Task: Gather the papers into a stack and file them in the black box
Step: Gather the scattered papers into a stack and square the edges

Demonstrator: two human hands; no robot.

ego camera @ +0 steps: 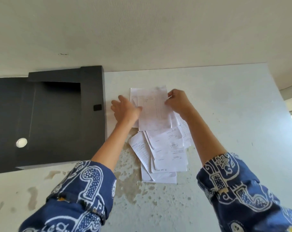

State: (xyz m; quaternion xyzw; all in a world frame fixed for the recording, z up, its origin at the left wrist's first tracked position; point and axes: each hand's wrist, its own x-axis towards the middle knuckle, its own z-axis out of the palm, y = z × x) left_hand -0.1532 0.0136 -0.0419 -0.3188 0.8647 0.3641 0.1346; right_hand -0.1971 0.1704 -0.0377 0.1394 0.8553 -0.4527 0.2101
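Several white printed papers (pixel 165 153) lie fanned in a loose pile at the middle of the pale table. One sheet (pixel 152 109) sits at the far end of the pile, lifted between both hands. My right hand (pixel 177 102) pinches that sheet's right edge. On its left edge rests my left hand (pixel 125 108), thumb on top and fingers spread. The black box (pixel 58 118) lies open and flat to the left of the papers, with a white round button and a small black clasp on it.
The table (pixel 233 114) has worn, stained patches near its front edge. A plain white wall (pixel 141 30) rises directly behind the table and box. The table's right edge curves away at the far right.
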